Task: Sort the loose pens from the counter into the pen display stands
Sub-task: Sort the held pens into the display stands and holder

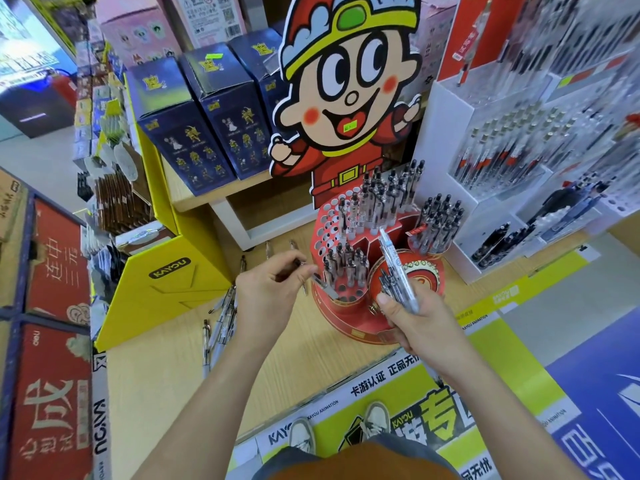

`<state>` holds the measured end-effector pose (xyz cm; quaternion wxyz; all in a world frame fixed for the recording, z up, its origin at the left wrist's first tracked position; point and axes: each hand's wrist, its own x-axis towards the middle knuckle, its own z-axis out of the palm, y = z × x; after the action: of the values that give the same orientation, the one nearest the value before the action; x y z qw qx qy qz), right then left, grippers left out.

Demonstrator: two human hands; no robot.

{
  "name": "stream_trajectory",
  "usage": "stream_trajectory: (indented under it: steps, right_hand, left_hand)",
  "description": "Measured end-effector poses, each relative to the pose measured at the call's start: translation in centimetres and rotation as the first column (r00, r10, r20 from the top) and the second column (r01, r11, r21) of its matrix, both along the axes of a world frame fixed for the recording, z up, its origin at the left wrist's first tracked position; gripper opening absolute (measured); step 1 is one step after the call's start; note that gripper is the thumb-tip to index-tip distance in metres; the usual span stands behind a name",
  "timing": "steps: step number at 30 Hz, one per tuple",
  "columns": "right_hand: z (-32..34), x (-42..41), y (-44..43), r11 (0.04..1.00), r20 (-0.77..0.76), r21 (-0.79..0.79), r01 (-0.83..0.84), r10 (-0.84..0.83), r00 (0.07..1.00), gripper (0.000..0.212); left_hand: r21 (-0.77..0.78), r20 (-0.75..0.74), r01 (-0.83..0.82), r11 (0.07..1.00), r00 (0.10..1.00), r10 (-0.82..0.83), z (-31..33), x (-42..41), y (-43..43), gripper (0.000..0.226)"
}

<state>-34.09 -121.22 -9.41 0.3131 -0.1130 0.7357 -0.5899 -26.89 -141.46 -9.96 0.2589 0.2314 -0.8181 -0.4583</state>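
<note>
Pinching one pen (325, 287) in our left hand (270, 292), we hold it at the red display stand (356, 332), centre frame; our right hand (415, 320) grips a bundle of pens (393, 268). Loose pens (221, 320) lie on the counter (166, 375), lower left.

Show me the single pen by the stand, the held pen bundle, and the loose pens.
Single pen (329, 289): head view, grey lower barrel.
Pen bundle (398, 275): head view, clear barrels mid-bundle.
Loose pens (223, 323): head view, middle of the cluster.
</note>
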Motion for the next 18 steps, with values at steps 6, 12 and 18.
stream_trajectory:
  steps: [6, 12, 18]
  right_hand:
    - [-0.5, -0.1, 0.0, 0.998, -0.068, 0.029, -0.053, 0.055, 0.996, 0.014]
    - [-1.1, 0.0, 0.0, 0.987, -0.238, 0.124, -0.104, 0.131, 0.962, 0.008]
    - [-1.3, 0.0, -0.1, 0.979, -0.311, 0.175, -0.109, 0.16, 0.937, 0.011]
  left_hand:
    - [-0.151, 0.007, 0.103, 0.983, 0.995, -0.103, -0.2, -0.1, -0.1, 0.011]
    - [-0.241, 0.15, 0.222, 0.945, 0.97, -0.19, -1.2, 0.0, 1.0, 0.024]
    - [-0.243, 0.157, 0.21, 0.947, 0.972, -0.175, -0.9, -0.6, 0.7, 0.016]
